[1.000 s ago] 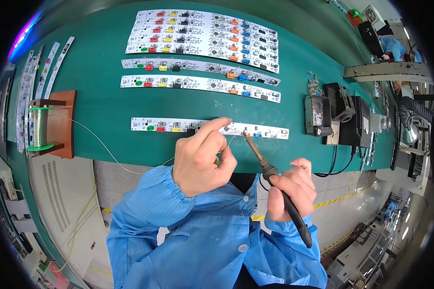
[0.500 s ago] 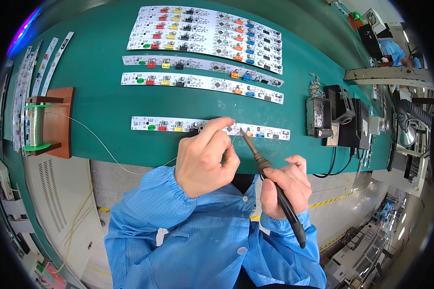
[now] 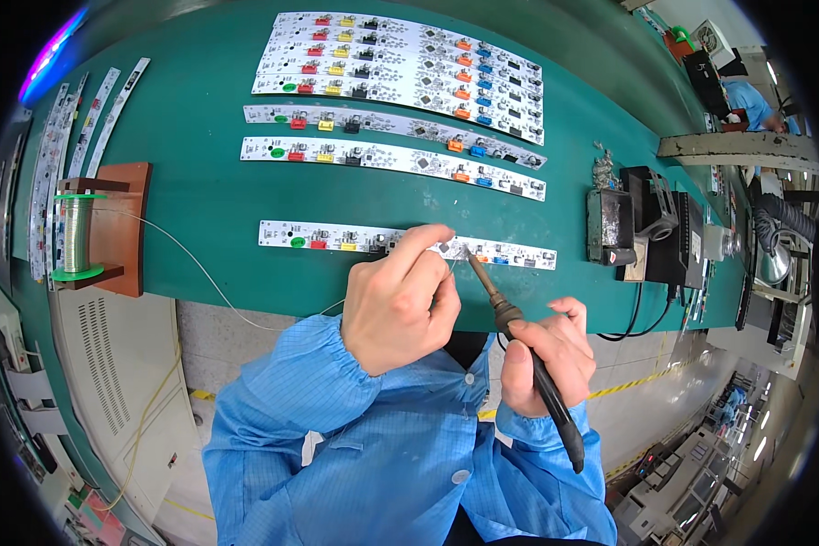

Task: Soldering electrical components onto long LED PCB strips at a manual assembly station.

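Note:
A narrow white circuit board (image 3: 275,235) with red, yellow, black, orange and blue connectors lies in front of me on the green bench. My right hand (image 3: 555,362) is wrapped round the dark handle of a soldering iron (image 3: 485,278), whose tip meets the board near the orange connector. Just left of that tip, my left hand (image 3: 400,305) pinches thin solder wire (image 3: 202,270), its index finger over the board. The wire runs back to a spool (image 3: 75,238) on a brown wooden stand at the left. Fingers hide part of the board's middle.
Beyond the board lie two single boards (image 3: 382,162) and a row of several overlapping ones (image 3: 400,64). More strips (image 3: 109,123) are at the far left. A metal box (image 3: 607,223) and a black iron holder (image 3: 651,205) stand at the right, with cables over the bench edge.
The whole view has shifted slightly, so everything appears a little farther right. Both hands, the soldering iron and the board keep almost the same places relative to each other.

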`<state>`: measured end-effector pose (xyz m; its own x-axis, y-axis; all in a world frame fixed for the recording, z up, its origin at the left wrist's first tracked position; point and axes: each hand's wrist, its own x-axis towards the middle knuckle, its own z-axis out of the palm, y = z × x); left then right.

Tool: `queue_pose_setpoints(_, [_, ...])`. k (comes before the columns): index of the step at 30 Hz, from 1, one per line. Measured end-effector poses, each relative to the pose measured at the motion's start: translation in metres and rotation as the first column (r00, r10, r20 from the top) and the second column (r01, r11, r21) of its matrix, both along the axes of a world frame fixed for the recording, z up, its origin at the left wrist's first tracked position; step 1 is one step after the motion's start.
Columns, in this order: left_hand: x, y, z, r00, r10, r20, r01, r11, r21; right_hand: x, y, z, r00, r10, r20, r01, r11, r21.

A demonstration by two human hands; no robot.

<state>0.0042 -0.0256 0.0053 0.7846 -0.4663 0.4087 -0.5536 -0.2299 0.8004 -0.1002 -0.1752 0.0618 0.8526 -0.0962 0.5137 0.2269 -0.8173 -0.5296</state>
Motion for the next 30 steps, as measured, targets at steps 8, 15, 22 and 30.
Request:
queue_pose_setpoints(8, [-0.004, 0.001, -0.001, 0.998, -0.021, -0.052, 0.02, 1.0, -0.021, -0.012, -0.008, 0.002, 0.995, -0.096, 0.033, 0.095, 0.995, 0.023])
queue_pose_setpoints(15, [-0.004, 0.003, 0.005, 0.998, -0.017, -0.059, 0.014, 0.999, -0.048, -0.072, -0.067, -0.062, 0.799, -0.531, 0.283, 0.514, 0.847, 0.136])
queue_pose_setpoints(22, [0.002, 0.03, 0.034, 0.955, 0.111, 0.275, -0.124, 0.992, 0.03, -0.062, -0.092, -0.058, 0.86, -0.491, 0.136, 0.463, 0.865, 0.193])
queue_pose_setpoints(30, [0.033, 0.09, 0.03, 0.929, 0.255, 0.268, -0.367, 0.716, 0.594, -0.001, -0.077, -0.036, 0.966, -0.256, 0.038, 0.253, 0.965, 0.074])
